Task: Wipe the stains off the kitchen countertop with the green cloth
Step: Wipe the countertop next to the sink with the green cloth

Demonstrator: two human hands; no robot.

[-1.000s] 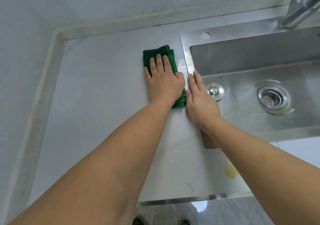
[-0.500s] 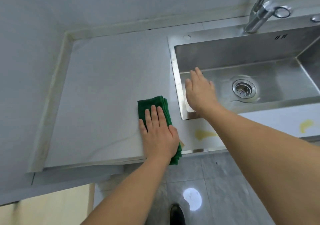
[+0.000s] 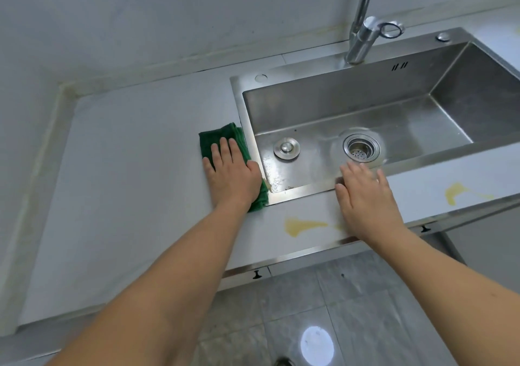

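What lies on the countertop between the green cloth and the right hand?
In the head view, a yellow stain lies on the countertop strip between the green cloth and the right hand.

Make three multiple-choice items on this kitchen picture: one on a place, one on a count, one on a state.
1. Where does the green cloth lie?
A. inside the sink
B. on the countertop beside the sink's left rim
C. on the floor

2. How many yellow stains show on the strip in front of the sink?
A. none
B. two
C. five

3. How is the left hand?
A. flat on the cloth
B. lifted off it
C. on the faucet

Answers: 1 B, it lies on the countertop. 2 B, one near the right hand, one farther right. 3 A, palm presses down.
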